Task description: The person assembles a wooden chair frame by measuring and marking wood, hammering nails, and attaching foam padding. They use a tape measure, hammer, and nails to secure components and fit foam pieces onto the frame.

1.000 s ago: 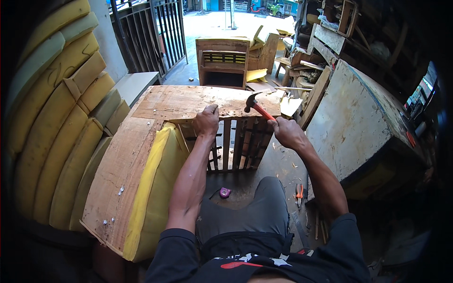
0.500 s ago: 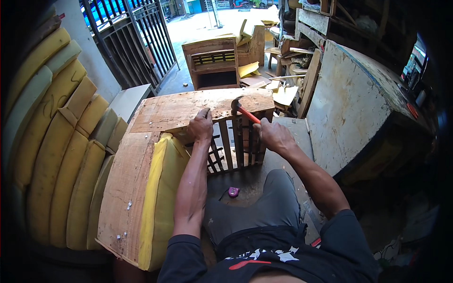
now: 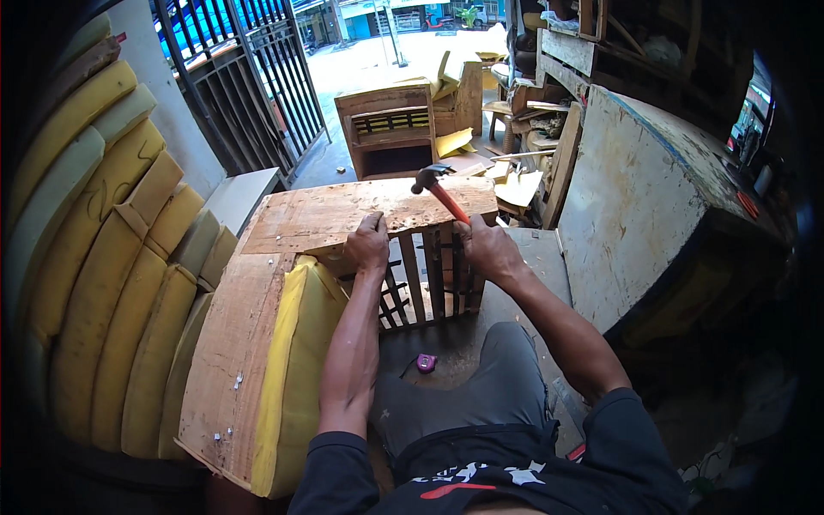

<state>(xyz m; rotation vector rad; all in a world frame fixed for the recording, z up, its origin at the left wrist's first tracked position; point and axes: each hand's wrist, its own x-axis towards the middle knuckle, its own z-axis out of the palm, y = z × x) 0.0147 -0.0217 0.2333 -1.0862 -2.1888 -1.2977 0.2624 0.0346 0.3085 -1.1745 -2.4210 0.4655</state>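
Note:
A claw hammer (image 3: 447, 202) with a red handle and dark head is gripped in my right hand (image 3: 493, 249). Its head is raised over the top board of a bare wooden furniture frame (image 3: 313, 209). Against the near edge of that board rests my left hand (image 3: 369, 244), its fingers closed in a pinch. Whatever they may hold is too small to make out. Below and between the hands, dark slats (image 3: 412, 270) show inside the frame. Yellow foam padding (image 3: 296, 343) lines the inner side of the frame's left part, next to my left forearm.
A purple tape measure (image 3: 426, 363) lies on the floor by my leg. Foam cushions (image 3: 112, 257) are stacked along the left. Another wooden frame (image 3: 386, 129) stands beyond, with scrap wood (image 3: 524, 184) beside it. A large worn white panel (image 3: 635, 206) rises at the right.
The hammer's head has lifted slightly and tilted back from the board. My left hand stays at the board's edge. The whole view has shifted slightly, with things sitting lower in it.

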